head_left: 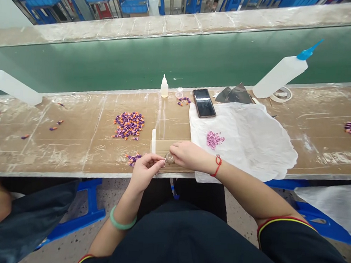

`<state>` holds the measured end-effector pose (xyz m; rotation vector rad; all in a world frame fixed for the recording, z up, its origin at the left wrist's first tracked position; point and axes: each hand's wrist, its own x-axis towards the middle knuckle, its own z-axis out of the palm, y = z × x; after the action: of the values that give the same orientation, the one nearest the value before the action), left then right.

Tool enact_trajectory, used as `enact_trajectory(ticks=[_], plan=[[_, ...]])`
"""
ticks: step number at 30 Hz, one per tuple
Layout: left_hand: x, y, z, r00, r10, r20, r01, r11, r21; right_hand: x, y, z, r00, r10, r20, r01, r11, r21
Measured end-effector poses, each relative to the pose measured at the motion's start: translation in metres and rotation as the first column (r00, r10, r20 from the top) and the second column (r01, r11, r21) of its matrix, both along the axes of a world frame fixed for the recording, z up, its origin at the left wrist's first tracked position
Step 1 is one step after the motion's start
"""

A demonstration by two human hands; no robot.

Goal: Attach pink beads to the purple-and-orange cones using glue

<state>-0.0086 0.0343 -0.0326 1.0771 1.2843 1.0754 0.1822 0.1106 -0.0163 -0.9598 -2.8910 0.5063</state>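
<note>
One small round clear piece (169,158), no long axis evident, sits between both hands above the tabletop (70,155). Left hand (144,173): fingers in a narrow pinch at its left rim. Right hand (188,155): fingertips on its upper right, about equally near. Counted nearby: two squeeze bottles (280,77), one dropper bottle (164,88), one phone (204,103), five purple-orange heaps (129,126).

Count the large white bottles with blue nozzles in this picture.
2: one bottle at the left edge, partly cut off, and one bottle at upper right. Others may lie out of view.
</note>
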Motion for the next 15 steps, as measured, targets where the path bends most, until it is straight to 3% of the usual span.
enact_trajectory(ticks=[5,8,10,12,14,15], plan=[[0.002,0.000,0.000,0.999,0.027,0.036,-0.026,0.999,-0.023,0.002,-0.001,0.006,1.000,-0.019,-0.023,0.019,1.000,-0.001],[0.004,-0.002,0.003,0.991,0.065,0.118,-0.063,0.998,-0.020,0.006,-0.005,0.014,0.962,-0.123,-0.242,0.086,0.983,-0.161],[0.007,-0.004,0.008,0.981,0.092,0.169,-0.094,0.996,-0.001,0.009,-0.011,0.020,0.867,-0.262,-0.424,0.072,0.907,-0.414],[0.011,-0.006,0.015,0.973,0.108,0.203,-0.116,0.993,0.030,0.011,-0.019,0.025,0.758,-0.401,-0.514,-0.028,0.767,-0.641],[0.015,-0.009,0.023,0.968,0.107,0.225,-0.128,0.988,0.081,0.011,-0.027,0.030,0.682,-0.501,-0.533,-0.121,0.642,-0.757],[0.016,-0.010,0.027,0.968,0.099,0.231,-0.128,0.985,0.112,0.011,-0.031,0.032,0.659,-0.529,-0.535,-0.145,0.608,-0.781]])
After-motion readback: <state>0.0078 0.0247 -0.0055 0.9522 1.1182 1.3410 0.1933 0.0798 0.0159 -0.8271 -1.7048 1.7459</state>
